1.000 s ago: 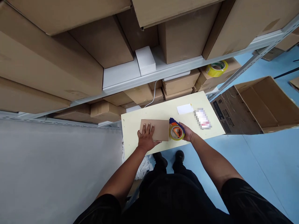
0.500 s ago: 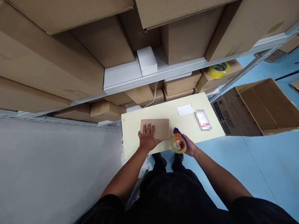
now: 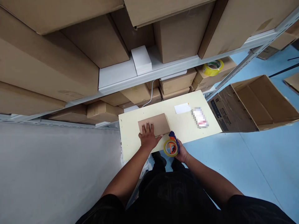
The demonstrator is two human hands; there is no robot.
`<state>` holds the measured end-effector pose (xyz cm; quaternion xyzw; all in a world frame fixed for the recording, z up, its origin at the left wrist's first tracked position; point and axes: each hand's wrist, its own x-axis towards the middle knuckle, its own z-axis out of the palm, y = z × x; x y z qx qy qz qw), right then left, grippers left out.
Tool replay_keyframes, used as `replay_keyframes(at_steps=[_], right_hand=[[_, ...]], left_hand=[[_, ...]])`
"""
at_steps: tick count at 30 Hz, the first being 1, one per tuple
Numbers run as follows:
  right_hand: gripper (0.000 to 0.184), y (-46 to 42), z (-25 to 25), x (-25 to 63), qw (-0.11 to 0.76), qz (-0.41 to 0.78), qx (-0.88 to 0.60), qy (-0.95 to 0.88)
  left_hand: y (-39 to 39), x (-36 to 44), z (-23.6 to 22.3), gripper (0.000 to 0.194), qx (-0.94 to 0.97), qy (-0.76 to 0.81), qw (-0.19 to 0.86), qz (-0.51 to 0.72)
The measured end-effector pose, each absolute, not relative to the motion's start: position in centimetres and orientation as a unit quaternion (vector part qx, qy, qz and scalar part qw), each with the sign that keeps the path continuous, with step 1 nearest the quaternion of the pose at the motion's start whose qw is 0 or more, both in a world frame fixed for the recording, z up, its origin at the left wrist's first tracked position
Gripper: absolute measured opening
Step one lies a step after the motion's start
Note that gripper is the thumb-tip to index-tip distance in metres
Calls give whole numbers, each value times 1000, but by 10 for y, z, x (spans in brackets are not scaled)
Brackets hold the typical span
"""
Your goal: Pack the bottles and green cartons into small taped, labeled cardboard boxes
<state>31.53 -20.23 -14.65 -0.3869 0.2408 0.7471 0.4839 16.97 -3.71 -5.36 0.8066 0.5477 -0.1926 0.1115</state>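
Left hand [image 3: 148, 137] splayed atop the carton [image 3: 159, 122], likely light, stiff, best gripped by its sides; beside it, right hand [image 3: 182, 152] clasps the tape dispenser [image 3: 172, 145].

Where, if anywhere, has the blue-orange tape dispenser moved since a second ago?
Yes: the dispenser moved nearer, now overlapping the pale yellow rectangular table's near edge.

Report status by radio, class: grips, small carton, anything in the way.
Left grip spread on small carton. Right grip holding tape dispenser. White slip, pixelated item on table, apart from carton.
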Motion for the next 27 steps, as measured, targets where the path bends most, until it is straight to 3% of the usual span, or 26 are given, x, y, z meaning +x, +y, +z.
replay_keyframes(at_steps=[14,23,27], right_hand=[[58,-197,-139,330,473,746,-401,244],[57,-128,-138,390,460,709,-492,209],[55,-113,-139,403,438,705,-528,181]], left_hand=[[-37,167,-57,102,817,543,109,-164],[-65,165,-45,89,864,483,108,-89],[-60,159,-38,97,886,445,110,-74]])
